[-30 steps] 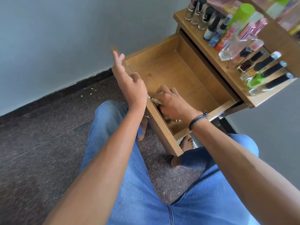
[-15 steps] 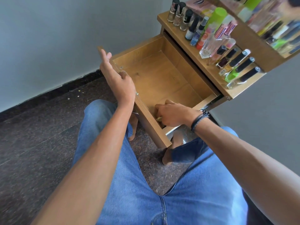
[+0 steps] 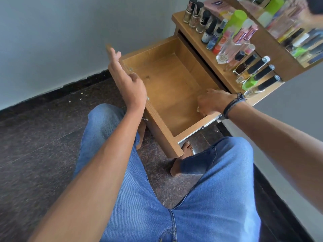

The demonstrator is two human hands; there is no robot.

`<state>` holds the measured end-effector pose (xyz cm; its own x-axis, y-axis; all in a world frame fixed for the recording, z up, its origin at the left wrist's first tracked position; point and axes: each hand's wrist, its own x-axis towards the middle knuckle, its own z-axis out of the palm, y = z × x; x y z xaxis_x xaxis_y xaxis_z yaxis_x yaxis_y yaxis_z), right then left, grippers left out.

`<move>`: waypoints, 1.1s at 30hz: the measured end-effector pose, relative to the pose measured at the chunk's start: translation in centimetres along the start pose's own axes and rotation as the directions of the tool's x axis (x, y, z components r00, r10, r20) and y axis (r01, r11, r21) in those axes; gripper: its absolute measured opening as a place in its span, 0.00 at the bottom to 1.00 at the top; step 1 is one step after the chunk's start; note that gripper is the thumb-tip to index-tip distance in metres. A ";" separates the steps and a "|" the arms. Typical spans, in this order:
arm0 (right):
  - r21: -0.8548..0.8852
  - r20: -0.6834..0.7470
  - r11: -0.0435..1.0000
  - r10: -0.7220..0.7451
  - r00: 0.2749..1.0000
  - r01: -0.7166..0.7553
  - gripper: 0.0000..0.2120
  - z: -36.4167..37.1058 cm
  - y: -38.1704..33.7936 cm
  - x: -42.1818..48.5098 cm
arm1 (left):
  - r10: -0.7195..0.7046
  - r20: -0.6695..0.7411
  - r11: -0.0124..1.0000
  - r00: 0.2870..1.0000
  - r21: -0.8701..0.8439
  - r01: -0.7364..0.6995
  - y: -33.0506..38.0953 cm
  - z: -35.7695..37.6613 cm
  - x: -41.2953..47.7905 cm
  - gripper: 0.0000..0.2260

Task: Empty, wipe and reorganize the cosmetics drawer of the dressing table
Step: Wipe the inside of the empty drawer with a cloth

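The drawer (image 3: 167,84) stands pulled out, bare inside. At its four o'clock corner the right hand (image 3: 212,102) presses down, grip closed on something pale (mostly hidden). The left hand (image 3: 127,81), fingers loosely apart, rests on the nine o'clock front. Bottles (image 3: 244,67) line the tabletop (image 3: 192,37) at two o'clock.

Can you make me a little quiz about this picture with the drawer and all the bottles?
1. True or false: the drawer is pulled out and its floor looks bare.
2. Which hand is down inside the drawer? A) the left hand B) the right hand C) both
3. Fill in: the bottles stand on the ____ of the dressing table.

Key: 1 true. 2 B, the right hand, pressing something small and pale that cannot be made out; the left hand rests on the drawer's front panel with fingers stretched out. 3 top.
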<state>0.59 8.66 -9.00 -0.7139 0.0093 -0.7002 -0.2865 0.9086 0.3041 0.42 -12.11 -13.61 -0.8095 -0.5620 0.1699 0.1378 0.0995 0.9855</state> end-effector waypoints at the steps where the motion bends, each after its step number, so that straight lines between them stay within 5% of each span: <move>1: 0.003 -0.007 1.000 0.022 1.000 -0.022 0.14 -0.1 -0.1 0.2 | -0.003 0.002 1.000 1.000 0.001 0.003 0.0 0.0 0.0 0.39; 9: -0.053 -0.095 0.976 0.205 0.974 -0.211 0.17 0.6 -1.9 0.6 | -0.011 -0.002 1.000 1.000 -0.008 0.011 0.2 0.0 0.1 0.40; 12: -0.006 -0.252 0.974 0.216 0.943 -0.224 0.10 2.0 -2.1 0.1 | -0.014 0.002 1.000 1.000 -0.001 0.014 0.1 0.0 0.1 0.39; 17: 0.374 -0.647 0.926 0.306 0.698 -0.058 0.05 3.6 -1.6 0.3 | -0.003 -0.003 1.000 1.000 -0.004 0.003 0.2 0.1 0.2 0.39; 33: 0.532 -0.474 0.823 0.486 0.734 -0.202 0.17 -0.3 -3.1 8.0 | 0.055 -0.004 0.994 0.998 0.095 -0.054 0.6 0.8 -0.4 0.37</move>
<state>-4.39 5.77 -15.33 -0.9662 0.2509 -0.0599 0.2482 0.9675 0.0480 0.33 -11.18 -13.08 -0.7986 -0.5587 0.2236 0.1266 0.2073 0.9701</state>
